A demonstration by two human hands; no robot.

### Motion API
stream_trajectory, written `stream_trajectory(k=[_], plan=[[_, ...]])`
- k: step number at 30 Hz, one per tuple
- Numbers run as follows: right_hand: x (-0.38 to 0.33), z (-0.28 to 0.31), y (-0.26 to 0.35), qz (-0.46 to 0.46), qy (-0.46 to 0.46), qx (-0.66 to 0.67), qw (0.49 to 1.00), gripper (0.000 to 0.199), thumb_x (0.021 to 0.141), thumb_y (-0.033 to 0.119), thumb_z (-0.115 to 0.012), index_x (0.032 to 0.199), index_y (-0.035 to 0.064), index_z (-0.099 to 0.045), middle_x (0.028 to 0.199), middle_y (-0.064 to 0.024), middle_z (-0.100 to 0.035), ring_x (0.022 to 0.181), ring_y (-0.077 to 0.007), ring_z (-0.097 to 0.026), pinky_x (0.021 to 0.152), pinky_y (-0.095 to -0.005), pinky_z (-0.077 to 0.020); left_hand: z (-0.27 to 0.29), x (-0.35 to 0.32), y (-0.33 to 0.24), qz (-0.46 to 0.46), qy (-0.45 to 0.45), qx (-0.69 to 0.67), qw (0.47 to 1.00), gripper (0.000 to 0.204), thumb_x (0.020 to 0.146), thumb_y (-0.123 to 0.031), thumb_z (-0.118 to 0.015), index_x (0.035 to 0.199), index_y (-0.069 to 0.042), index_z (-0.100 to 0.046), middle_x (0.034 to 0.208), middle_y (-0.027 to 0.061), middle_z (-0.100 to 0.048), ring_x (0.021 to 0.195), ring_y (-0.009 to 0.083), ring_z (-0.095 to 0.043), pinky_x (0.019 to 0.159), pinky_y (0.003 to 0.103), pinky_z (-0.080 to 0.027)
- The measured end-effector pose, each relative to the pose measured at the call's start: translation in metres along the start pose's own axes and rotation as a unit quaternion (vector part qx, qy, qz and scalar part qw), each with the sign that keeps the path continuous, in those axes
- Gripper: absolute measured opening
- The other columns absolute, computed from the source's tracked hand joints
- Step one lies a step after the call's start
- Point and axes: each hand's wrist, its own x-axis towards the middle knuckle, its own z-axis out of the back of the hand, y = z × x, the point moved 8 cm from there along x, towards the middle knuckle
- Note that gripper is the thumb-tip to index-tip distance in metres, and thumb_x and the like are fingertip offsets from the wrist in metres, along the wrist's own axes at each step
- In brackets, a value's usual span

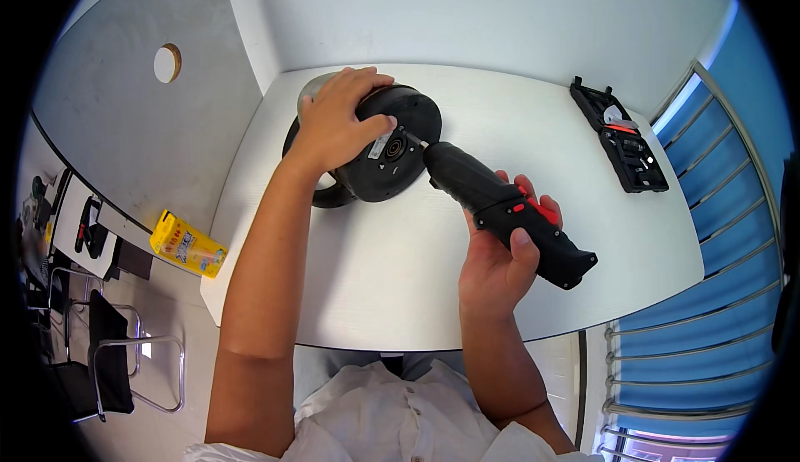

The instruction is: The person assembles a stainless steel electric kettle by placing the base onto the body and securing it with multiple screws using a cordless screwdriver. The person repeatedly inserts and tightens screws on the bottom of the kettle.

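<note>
An electric kettle [405, 177] lies on its side on the white table, its round black base turned toward me and its metal body behind. A ring-shaped connector sits in the middle of the base, beside a small label. My left hand [342, 116] grips the kettle from above, thumb resting on the base near the label, fingers over the far side. In my right hand [504, 262] is a black cordless screwdriver [479, 180] with red buttons. Its bit points at the base beside the connector; whether it sits in a screw I cannot tell.
An opened black bit case [629, 152] lies at the table's right far side. A yellow packet [188, 245] stands at the left edge, next to a grey panel [125, 87]. Metal railings [725, 204] run along the right, and a black chair [108, 349] is at the lower left.
</note>
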Motion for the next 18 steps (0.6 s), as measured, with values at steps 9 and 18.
stream_trajectory(k=[9,18], plan=[[0.0019,-0.0008,-0.0015,0.003,0.014,-0.001,1.0,0.052,0.078,0.011,-0.063,0.126,0.0135,-0.042,0.131,-0.0167,-0.045,0.127,-0.0365,-0.043,0.108,-0.0557,-0.0339,0.0008,-0.002,-0.0014,-0.001,-0.004,0.01,1.0,0.055,0.073,-0.037,-0.065,0.126,-0.022,-0.058,0.144,0.0061,-0.045,0.141,0.028,-0.029,0.108,0.057,-0.016],[0.0009,-0.0008,-0.0014,0.004,0.015,-0.01,1.0,0.053,0.077,0.011,-0.064,0.125,0.0141,-0.042,0.132,-0.0165,-0.045,0.128,-0.0368,-0.043,0.107,-0.0555,-0.0349,0.0003,-0.0021,-0.0011,-0.006,-0.005,0.009,1.0,0.056,0.073,-0.037,-0.065,0.127,-0.023,-0.058,0.144,0.0063,-0.045,0.141,0.028,-0.03,0.109,0.055,-0.015]])
